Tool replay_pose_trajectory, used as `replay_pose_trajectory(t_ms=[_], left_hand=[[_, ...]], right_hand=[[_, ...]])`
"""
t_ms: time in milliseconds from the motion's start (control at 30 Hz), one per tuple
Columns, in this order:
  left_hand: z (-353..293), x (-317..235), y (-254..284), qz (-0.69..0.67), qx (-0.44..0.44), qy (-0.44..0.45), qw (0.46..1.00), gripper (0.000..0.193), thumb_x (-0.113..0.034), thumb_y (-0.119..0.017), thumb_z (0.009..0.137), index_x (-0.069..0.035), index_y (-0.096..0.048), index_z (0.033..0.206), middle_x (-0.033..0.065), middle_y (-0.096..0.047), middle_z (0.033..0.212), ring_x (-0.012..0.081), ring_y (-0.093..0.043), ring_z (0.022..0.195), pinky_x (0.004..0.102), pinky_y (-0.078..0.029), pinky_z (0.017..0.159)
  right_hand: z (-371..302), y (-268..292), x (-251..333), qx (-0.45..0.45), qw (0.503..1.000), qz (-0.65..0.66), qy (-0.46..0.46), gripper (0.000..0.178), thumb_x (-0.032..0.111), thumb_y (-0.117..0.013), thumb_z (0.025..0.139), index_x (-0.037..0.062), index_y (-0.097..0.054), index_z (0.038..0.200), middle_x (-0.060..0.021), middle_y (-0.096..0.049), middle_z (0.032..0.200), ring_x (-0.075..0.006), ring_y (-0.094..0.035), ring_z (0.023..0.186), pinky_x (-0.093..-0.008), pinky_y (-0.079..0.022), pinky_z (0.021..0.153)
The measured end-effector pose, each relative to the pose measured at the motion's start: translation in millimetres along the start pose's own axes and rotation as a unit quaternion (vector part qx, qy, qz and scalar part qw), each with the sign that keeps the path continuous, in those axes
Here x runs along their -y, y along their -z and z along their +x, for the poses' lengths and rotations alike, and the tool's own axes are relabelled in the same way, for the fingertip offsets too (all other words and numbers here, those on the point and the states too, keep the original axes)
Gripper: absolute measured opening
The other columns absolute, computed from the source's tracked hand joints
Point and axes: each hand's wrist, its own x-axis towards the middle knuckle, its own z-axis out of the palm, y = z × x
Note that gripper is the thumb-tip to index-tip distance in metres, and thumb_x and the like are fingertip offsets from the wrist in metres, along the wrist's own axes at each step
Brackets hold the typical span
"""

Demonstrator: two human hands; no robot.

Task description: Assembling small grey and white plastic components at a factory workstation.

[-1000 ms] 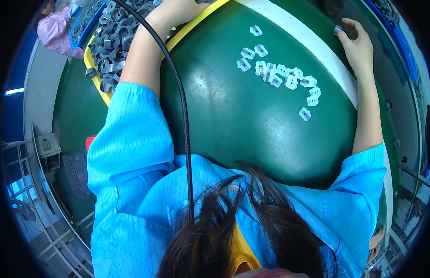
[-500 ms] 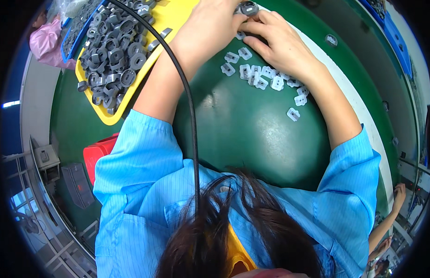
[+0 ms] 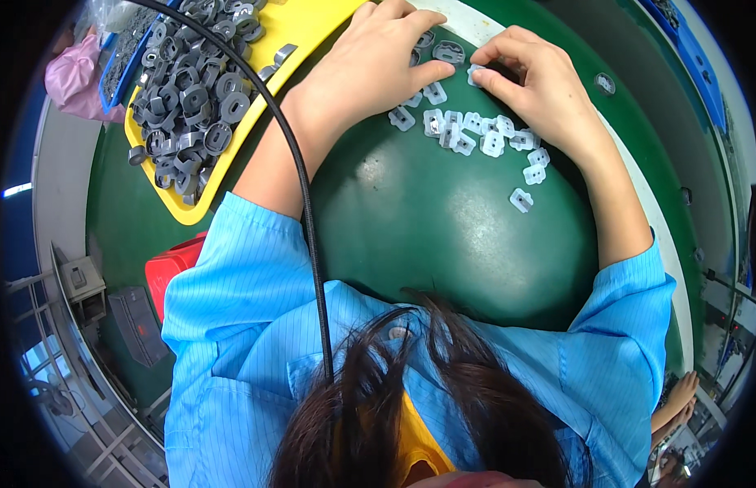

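Item: green work surface (image 3: 443, 244), domed by the lens, filling the centre.

Yellow tray (image 3: 309, 32), at 11 o'clock, long and shallow, heaped with dark grey ring-shaped parts (image 3: 191, 89).

Pink bag (image 3: 73, 69), at 10 o'clock near the rim, soft and crumpled, beside a blue bin edge (image 3: 117, 77). No label can be made out on either.

Red box (image 3: 176, 264), at 8 o'clock, partly under the blue sleeve (image 3: 240, 276).

Small white plastic clips (image 3: 484, 138), scattered in a loose row at 1 o'clock; one stray clip (image 3: 521, 199) lies apart toward 3 o'clock.

Left hand (image 3: 378, 57): fingers curled, thumb stretched toward the other hand; whether it pinches a piece cannot be told.

Right hand (image 3: 533, 85): fingers bent narrow, tips pinching a white clip (image 3: 476, 75) just above the row.

Black cable (image 3: 301, 203), running from 11 o'clock down to the hair.

Change since half a second ago: both hands remain together over the clips; the view sits slightly nearer the tray. A second ago the arms were spread wide apart.
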Motion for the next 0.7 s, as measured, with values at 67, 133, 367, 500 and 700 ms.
replay_pose_trajectory(t_ms=[67, 133, 367, 500, 700], left_hand=[[-1, 3, -6, -0.001, -0.045, -0.009, 0.999, 0.047, -0.025, -0.077, 0.077, -0.002, -0.063, 0.115, 0.0183, -0.058, 0.109, 0.0356, -0.054, 0.108, 0.0415, -0.044, 0.095], [3, 5, -8, -0.063, -0.038, 0.018, 0.997, 0.049, -0.028, -0.08, 0.074, -0.001, -0.063, 0.111, 0.0177, -0.058, 0.108, 0.0355, -0.054, 0.106, 0.0414, -0.044, 0.093], [9, 5, -22, 0.032, -0.075, 0.02, 0.996, 0.042, -0.031, -0.083, 0.068, -0.002, -0.064, 0.091, 0.0162, -0.056, 0.099, 0.0333, -0.054, 0.1, 0.0405, -0.043, 0.089], [13, 2, -24, -0.067, -0.084, -0.054, 0.993, 0.035, -0.023, -0.081, 0.071, -0.004, -0.067, 0.097, 0.0147, -0.058, 0.103, 0.0328, -0.054, 0.103, 0.0402, -0.044, 0.089], [13, -10, -17, -0.164, -0.105, -0.039, 0.98, 0.031, -0.005, -0.071, 0.077, -0.003, -0.064, 0.108, 0.0132, -0.064, 0.097, 0.0251, -0.064, 0.08, 0.0337, -0.052, 0.073]], right_hand=[[0, 6, 11, 0.031, 0.996, 0.031, -0.074, 0.016, 0.014, -0.069, 0.08, -0.0006, -0.066, 0.087, -0.0083, -0.063, 0.077, -0.0182, -0.062, 0.07, -0.0337, -0.049, 0.067], [-3, 8, 4, 0.024, 0.993, 0.066, -0.098, 0.016, 0.014, -0.069, 0.077, 0.0009, -0.066, 0.085, -0.0055, -0.061, 0.068, -0.0136, -0.058, 0.063, -0.0297, -0.048, 0.062], [3, 16, -20, 0.008, 0.946, 0.281, -0.159, 0.023, 0.02, -0.069, 0.089, 0.0019, -0.07, 0.103, 0.0004, -0.066, 0.083, -0.0055, -0.057, 0.073, -0.0196, -0.046, 0.066], [4, 24, -23, 0.029, 0.951, 0.264, -0.155, 0.022, 0.019, -0.07, 0.088, 0.0011, -0.071, 0.101, -0.0011, -0.067, 0.084, -0.0058, -0.058, 0.076, -0.0208, -0.045, 0.064], [6, 24, -15, -0.005, 0.975, 0.195, -0.104, 0.021, 0.02, -0.069, 0.089, 0.0021, -0.071, 0.1, -0.0025, -0.069, 0.087, -0.0065, -0.059, 0.077, -0.022, -0.044, 0.063]])
